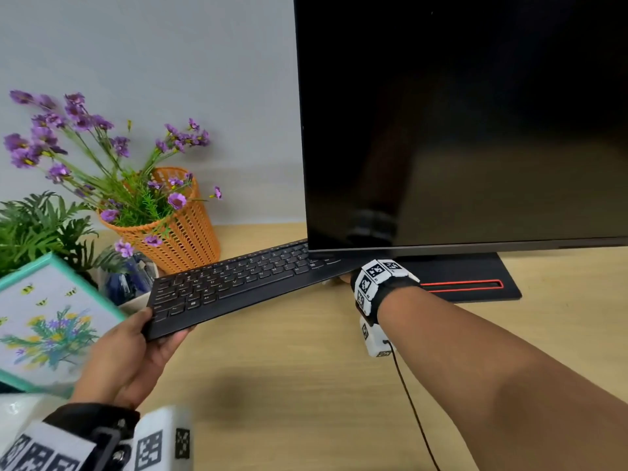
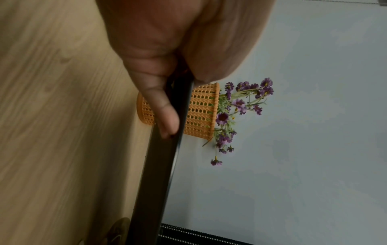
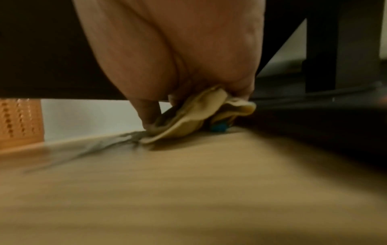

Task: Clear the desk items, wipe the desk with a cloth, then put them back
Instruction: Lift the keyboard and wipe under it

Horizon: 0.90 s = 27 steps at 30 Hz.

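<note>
With the left hand (image 1: 129, 355) gripping only the keyboard's (image 1: 234, 287) seven-o'clock corner (raised, tilted), it could slip onto the right hand (image 3: 167, 66) clutching the cloth (image 3: 194, 119) underneath.

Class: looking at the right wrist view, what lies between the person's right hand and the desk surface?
A yellowish cloth, gripped by the right hand and pressed on the desk; the right wrist view shows it.

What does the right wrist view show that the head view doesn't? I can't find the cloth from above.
Only the right wrist view shows the yellowish cloth bunched under the right hand. Only the head view shows the left hand lifting the black keyboard, and the monitor. Both show the wooden desk and orange basket.
</note>
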Available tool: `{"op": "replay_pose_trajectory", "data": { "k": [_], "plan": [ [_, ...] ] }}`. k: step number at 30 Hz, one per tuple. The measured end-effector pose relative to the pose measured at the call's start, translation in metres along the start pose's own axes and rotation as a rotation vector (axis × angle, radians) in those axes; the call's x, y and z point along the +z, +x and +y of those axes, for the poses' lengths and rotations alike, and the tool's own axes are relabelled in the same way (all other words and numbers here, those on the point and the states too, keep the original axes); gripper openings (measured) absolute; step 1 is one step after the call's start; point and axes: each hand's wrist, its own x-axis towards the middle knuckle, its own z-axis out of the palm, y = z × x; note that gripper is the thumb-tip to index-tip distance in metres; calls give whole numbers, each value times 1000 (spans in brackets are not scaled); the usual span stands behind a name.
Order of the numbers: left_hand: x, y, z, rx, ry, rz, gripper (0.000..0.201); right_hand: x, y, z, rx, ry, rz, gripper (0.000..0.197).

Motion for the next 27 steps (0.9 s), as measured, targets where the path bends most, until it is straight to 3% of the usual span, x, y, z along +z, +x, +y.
{"op": "replay_pose_trajectory", "data": {
  "k": [5,10,17,23,27],
  "plan": [
    [4,2,-3,-16,7,38,32,9,4,4,-15,-69,-18,32],
    [5,-2,-5,-43,-3,55,30,39,-26,9,-25,-111,-50,58],
    [-1,-15,-14,-90,-44,58,29,58,-108,31,-112,18,-25,47],
    [-7,-26,-13,-178,-74,44,31,53,-151,51,-19,2,-88,45],
    [1,-33,-2,-171,-60,-10,34,52,-166,37,-15,59,-3,42]
  ]
}}
